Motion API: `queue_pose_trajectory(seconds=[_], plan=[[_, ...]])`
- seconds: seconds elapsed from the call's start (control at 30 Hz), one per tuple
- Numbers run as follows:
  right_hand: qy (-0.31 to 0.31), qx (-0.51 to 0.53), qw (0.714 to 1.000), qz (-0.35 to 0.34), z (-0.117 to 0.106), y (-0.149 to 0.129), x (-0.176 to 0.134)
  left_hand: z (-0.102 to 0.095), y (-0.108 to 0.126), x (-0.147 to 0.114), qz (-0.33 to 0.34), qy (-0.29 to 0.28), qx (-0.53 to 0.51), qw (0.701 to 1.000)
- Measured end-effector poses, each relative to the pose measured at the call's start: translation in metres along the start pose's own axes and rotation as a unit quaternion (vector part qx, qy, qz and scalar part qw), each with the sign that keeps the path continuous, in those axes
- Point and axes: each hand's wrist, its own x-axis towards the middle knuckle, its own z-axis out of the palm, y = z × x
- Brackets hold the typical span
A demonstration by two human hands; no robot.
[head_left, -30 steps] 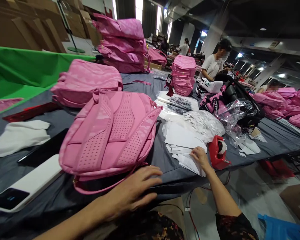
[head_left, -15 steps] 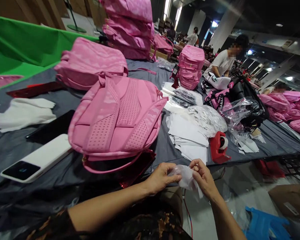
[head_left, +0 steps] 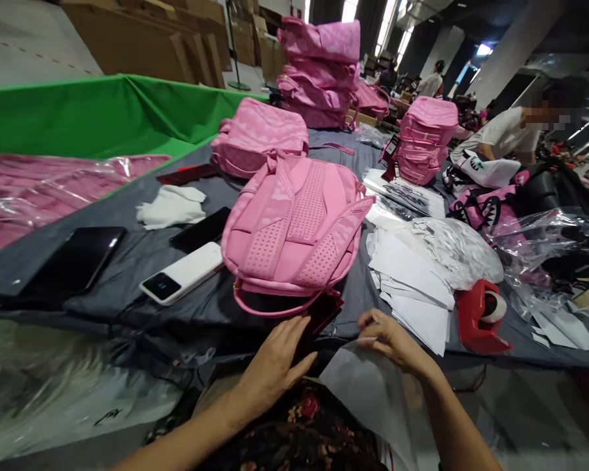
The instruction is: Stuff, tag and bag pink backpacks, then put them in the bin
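Note:
A pink backpack (head_left: 299, 222) lies on the dark cloth-covered table, its perforated back panel and straps facing up. My left hand (head_left: 277, 360) is just below the backpack's near edge, fingers stretched and thumb apart, with nothing held. A dark red shiny piece (head_left: 326, 314) pokes out from under the backpack beside those fingertips. To the right, my right hand (head_left: 390, 340) has its fingers curled at the top of a thin translucent white sheet (head_left: 368, 386), which hangs over my lap. Whether it is paper or plastic I cannot tell.
White papers (head_left: 412, 281) and a red tape dispenser (head_left: 483, 320) lie right of the backpack. At left are a white device (head_left: 184, 271), a black tablet (head_left: 78, 261) and a white cloth (head_left: 171, 206). Stacked pink backpacks (head_left: 319, 72) stand behind. A person (head_left: 500, 134) bends over at right.
My left hand has let go of the translucent sheet and moved left, opening out. The sheet, bunched between both hands before, now hangs spread from my right hand. The view has swung left.

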Motion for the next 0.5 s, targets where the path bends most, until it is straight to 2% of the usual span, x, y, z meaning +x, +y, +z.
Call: queue_pose_trajectory(seconds=[0.1, 0.17, 0.23, 0.3, 0.33, 0.37, 0.43, 0.47, 0.5], plan=[[-0.013, -0.022, 0.999, -0.036, 0.003, 0.019, 0.039, 0.017, 0.002, 0.018, -0.013, -0.094, 0.117, 0.989], [-0.03, 0.018, 0.998, -0.054, 0.004, 0.025, 0.055, 0.015, 0.008, 0.036, -0.044, -0.127, 0.124, 0.983], [-0.031, 0.075, 0.996, -0.045, -0.001, 0.025, 0.053, 0.002, 0.013, 0.046, -0.085, -0.132, 0.051, 0.986], [-0.015, 0.129, 0.991, -0.008, -0.012, 0.024, 0.037, -0.01, 0.015, 0.043, -0.13, -0.115, -0.106, 0.979], [-0.004, 0.157, 0.988, 0.012, -0.017, 0.024, 0.026, -0.014, 0.015, 0.037, -0.149, -0.114, -0.21, 0.96], [0.007, 0.188, 0.982, 0.026, -0.022, 0.025, 0.016, -0.014, 0.015, 0.03, -0.165, -0.122, -0.318, 0.926], [0.017, 0.267, 0.963, 0.028, -0.022, 0.025, 0.003, -0.003, 0.013, 0.015, -0.19, -0.163, -0.479, 0.841], [0.011, 0.306, 0.952, 0.023, -0.018, 0.024, 0.002, 0.005, 0.011, 0.009, -0.2, -0.188, -0.512, 0.814], [-0.001, 0.335, 0.942, 0.02, -0.011, 0.023, 0.005, 0.014, 0.009, 0.005, -0.209, -0.208, -0.508, 0.809]])
